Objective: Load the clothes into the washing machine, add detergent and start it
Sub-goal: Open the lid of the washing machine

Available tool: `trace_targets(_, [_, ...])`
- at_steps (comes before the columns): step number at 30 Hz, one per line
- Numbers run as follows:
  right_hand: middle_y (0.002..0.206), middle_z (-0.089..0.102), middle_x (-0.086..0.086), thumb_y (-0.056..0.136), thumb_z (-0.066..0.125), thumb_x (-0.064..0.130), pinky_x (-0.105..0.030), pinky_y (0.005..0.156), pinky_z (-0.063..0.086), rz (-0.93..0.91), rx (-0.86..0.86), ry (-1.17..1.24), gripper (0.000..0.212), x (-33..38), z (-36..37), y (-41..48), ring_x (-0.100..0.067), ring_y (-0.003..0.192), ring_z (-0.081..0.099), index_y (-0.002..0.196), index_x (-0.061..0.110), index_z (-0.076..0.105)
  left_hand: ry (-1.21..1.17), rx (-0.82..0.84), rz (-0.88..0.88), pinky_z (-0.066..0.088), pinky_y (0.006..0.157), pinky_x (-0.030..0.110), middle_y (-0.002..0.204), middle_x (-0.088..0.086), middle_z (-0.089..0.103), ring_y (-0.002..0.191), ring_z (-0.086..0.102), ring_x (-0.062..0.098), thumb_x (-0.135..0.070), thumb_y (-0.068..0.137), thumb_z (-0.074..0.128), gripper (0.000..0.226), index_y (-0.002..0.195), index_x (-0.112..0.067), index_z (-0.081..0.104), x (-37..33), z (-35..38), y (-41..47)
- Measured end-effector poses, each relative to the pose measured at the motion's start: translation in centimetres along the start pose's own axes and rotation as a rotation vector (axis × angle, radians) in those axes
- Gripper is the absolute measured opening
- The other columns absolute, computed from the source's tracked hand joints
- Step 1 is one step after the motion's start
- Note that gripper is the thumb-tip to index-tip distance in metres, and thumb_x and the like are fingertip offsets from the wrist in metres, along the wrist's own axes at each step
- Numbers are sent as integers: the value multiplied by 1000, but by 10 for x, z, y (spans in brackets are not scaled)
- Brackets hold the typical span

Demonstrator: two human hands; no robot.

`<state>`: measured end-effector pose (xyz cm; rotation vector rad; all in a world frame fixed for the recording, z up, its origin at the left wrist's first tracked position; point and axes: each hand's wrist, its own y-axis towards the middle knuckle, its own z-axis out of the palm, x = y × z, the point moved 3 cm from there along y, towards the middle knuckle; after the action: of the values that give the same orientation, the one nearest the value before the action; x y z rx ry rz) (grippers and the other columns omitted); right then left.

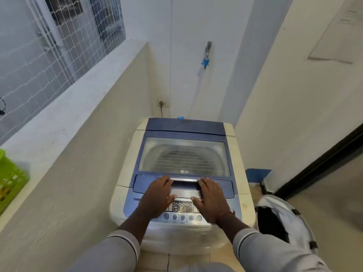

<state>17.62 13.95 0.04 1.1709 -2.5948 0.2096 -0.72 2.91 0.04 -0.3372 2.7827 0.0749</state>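
Observation:
A cream top-loading washing machine (238, 154) stands straight ahead with a blue lid (184, 126) that lies closed; through its window I see the steel drum. My left hand (156, 197) and my right hand (211, 197) both rest on the silver lid handle (183, 180), fingers curled at its two ends, thumbs over the control panel (182, 212). A white laundry basket (284, 216) with a dark inside stands on the floor to the machine's right. No detergent is in view.
A low wall with a ledge (59, 118) runs along the left, carrying a green crate (9, 179). A tap with a blue hose fitting (205, 62) and a wall socket (162, 103) sit behind the machine. A dark door frame (322, 163) is at right.

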Motion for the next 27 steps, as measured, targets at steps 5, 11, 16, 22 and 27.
trace_targets(5, [115, 54, 9, 90, 44, 57, -30, 98, 38, -10, -64, -3, 48, 7, 10, -6, -12, 106, 47, 124, 25, 56, 78, -22, 75, 43, 86, 29, 110, -3, 58, 99, 53, 16, -46, 88, 45, 39, 114, -19, 58, -3, 0, 0])
trace_targets(11, [105, 57, 10, 91, 37, 61, -34, 99, 32, 44, -22, -26, 47, 11, 17, 2, -16, 101, 50, 118, 29, 57, 110, 3, 33, 43, 85, 31, 92, -6, 56, 85, 50, 13, -46, 90, 38, 31, 100, -23, 57, -2, 6, 1])
trace_targets(16, [97, 52, 11, 87, 32, 67, -34, 98, 30, 54, 89, -60, 50, 14, 8, 13, -14, 97, 46, 108, 29, 57, 145, 27, -29, 43, 86, 34, 82, -7, 51, 79, 48, 15, -50, 90, 36, 30, 86, -26, 53, -1, 10, 7])
trace_targets(22, [92, 48, 12, 81, 37, 70, -35, 96, 31, 22, 131, -98, 46, 15, -3, 22, -12, 91, 40, 95, 28, 51, 152, 107, -65, 30, 105, 40, 86, -8, 50, 89, 49, 15, -65, 82, 39, 44, 89, -23, 53, -9, -1, 15])
trace_targets(27, [81, 44, 14, 79, 45, 57, -33, 88, 34, -43, 2, -41, 25, 16, -30, 27, -12, 81, 40, 82, 32, 43, 119, 54, -45, 26, 111, 41, 84, -13, 49, 87, 47, 9, -68, 81, 39, 39, 83, -29, 47, -12, -32, 22])
